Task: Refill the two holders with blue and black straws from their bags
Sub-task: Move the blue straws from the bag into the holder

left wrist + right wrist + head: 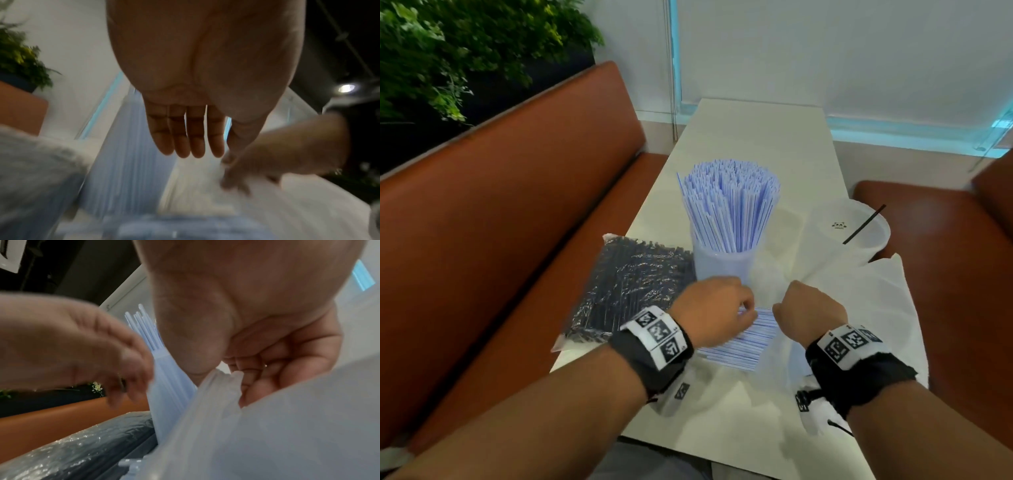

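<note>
A clear holder (724, 263) packed with blue straws (732, 202) stands mid-table. To its right is a second clear holder (851, 222) with one black straw (863, 224). The sealed bag of black straws (633, 291) lies at the left. A small pile of blue straws (746, 339) lies near me, partly inside a white plastic bag (859, 308). My left hand (722, 308) hovers over that pile, its fingers (187, 138) straight and holding nothing. My right hand (804, 305) pinches the bag's edge (232, 379) between curled fingers (273, 369).
The narrow white table (756, 137) runs away from me to a wall with a glass panel. Brown bench seats flank it on the left (517, 205) and right (945, 257). Green plants (448, 51) stand behind the left bench.
</note>
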Available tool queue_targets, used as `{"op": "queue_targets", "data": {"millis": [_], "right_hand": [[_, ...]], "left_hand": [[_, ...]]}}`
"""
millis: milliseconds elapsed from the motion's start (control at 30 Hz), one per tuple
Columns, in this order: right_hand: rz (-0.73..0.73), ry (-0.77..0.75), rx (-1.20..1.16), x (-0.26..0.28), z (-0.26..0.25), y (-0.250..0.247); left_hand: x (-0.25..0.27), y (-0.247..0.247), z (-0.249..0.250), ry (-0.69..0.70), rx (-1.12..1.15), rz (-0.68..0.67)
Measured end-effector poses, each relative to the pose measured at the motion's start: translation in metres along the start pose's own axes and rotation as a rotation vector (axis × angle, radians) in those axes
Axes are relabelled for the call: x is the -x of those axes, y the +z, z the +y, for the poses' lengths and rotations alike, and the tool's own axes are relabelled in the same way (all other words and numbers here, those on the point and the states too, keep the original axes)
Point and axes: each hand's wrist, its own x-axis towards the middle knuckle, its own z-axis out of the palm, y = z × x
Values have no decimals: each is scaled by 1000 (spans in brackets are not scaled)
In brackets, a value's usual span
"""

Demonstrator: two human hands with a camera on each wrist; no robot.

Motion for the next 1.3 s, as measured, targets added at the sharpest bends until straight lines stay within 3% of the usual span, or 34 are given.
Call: {"op": "queue_targets", "data": {"millis": [67,300,567,767,1000,1100,1200,1300], "right_hand": [[-16,10,-18,3,1,-3],[-11,31,-116,8,6,-8],[-40,32,-149,9,11,-7],[-10,23,-149,8,9,-13],[27,26,-215,4,13,-14],[-8,20,-196,6,12,-9],[166,-20,-368,11,4,-12],[435,-235,-747,17,-9,-22]], "left_hand": [[-11,24,-2,34,-7,-132],[-44,67,7,62,-127,-286],[-53,72,6,63,-202,-239],[-47,47,0,46,-377,-246],[-8,1,-65,22,-440,-156],[11,-12,-96,-50,-436,-112],[25,-18,-113,-96,-400,-53],[29,-15,-113,-71,-341,47]]}}
